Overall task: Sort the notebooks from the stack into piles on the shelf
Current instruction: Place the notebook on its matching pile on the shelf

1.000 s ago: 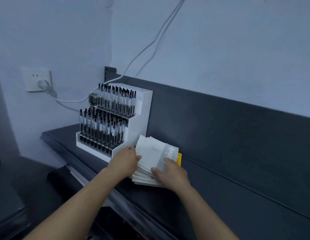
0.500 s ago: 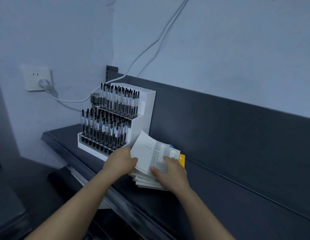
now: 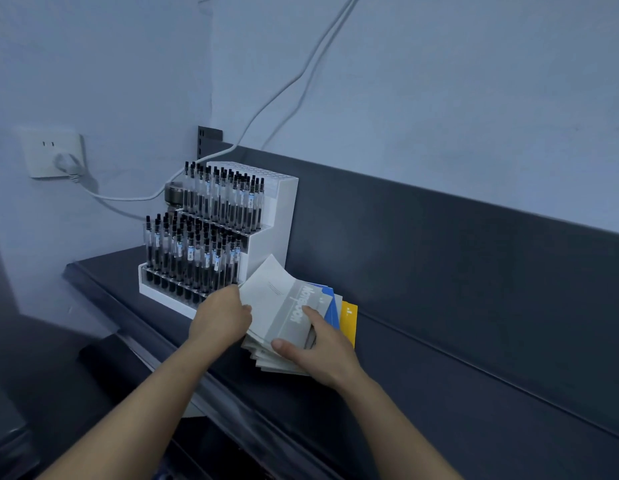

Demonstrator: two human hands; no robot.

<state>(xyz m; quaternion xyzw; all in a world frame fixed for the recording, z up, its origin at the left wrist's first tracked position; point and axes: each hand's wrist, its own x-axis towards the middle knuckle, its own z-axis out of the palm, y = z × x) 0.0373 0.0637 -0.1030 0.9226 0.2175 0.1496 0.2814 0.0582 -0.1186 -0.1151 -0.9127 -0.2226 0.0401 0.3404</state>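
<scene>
Left hand (image 3: 220, 317) grips the left edge of the top grey notebook (image 3: 273, 303), thumb on the cover, fingers curled under and mostly hidden. Right hand (image 3: 318, 351) holds the same notebook at its near right corner: thumb pressed on the near edge, forefinger laid across the printed grey band, other fingers tucked below, out of view. Neither hand is spread wide.

Top notebook is tilted, far corner raised and leaning up toward the pen rack (image 3: 271, 223). Under it the stack (image 3: 271, 363) of pale notebooks is fanned unevenly, sitting near the front edge of the dark shelf (image 3: 439, 393). A blue notebook (image 3: 331, 308) and a yellow notebook (image 3: 349, 318) stick out on the right side of the stack, partly covered by the grey one.

The white stepped pen rack is just left of and behind the stack, very close, full of upright black pens (image 3: 197, 251) in two tiers. A metal cylinder (image 3: 173, 195) is partly hidden behind the rack. Dark back panel (image 3: 457, 258) runs along the shelf. Wall socket (image 3: 53, 154) at left with a plug (image 3: 68, 164) in it; white cable (image 3: 128, 197) runs from it behind the rack and up the wall.
</scene>
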